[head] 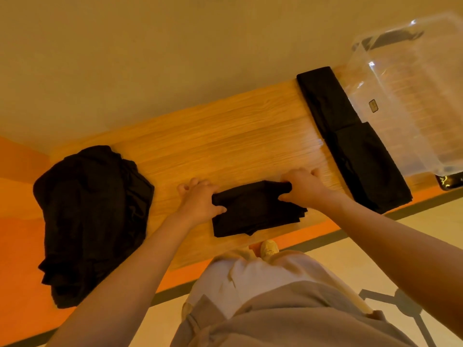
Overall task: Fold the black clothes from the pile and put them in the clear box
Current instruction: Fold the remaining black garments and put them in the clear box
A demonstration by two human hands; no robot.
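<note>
On the wooden table (225, 136), near its front edge: a folded black garment (255, 209), layered, edges fanned at its right side. Left hand (198, 199) grips the garment's left end, thumb on top, fingers curled over the far edge. Right hand (304, 186) pinches the right far corner, thumb below, fingers bent over the cloth.

Left end of table: pile of black clothes (92, 216), crumpled, draping over the front edge. Well apart from the folded piece.

Right end: two folded black pieces (350, 139) laid end to end in a long strip, lying between the hands and the clear box (411, 96). Strip touches the box's near wall. Box looks empty of cloth, though glare makes that hard to tell.

Below the table: orange floor band, person's light trousers, one shoe (269, 247).
</note>
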